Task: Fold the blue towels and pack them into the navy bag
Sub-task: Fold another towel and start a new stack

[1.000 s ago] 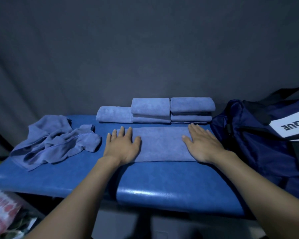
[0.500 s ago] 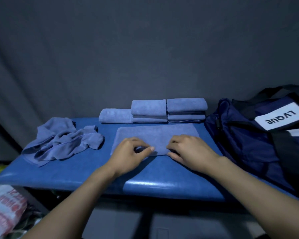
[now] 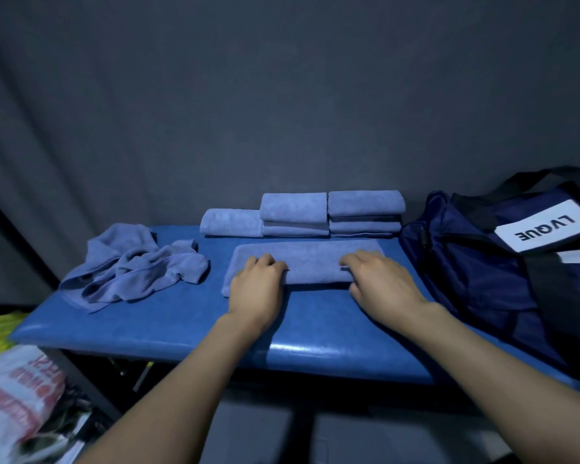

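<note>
At the far left of the worktop (image 3: 168, 329) we see a crumpled blue towel (image 3: 138, 266) waiting, and behind the middle sit the folded towels (image 3: 302, 214). Our left hand (image 3: 257, 289) and right hand (image 3: 380, 283) each have their grip curled round the near edge of the half-folded towel (image 3: 312, 261), rolling it away from us. If the two hands move unevenly, we judge the fold could skew or slip loose before reaching the navy bag (image 3: 503, 279) on the right.

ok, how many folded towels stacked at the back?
5 visible: one alone at left, two in the middle stack, two in the right stack. A darker layer between the right pair may be another.
</note>
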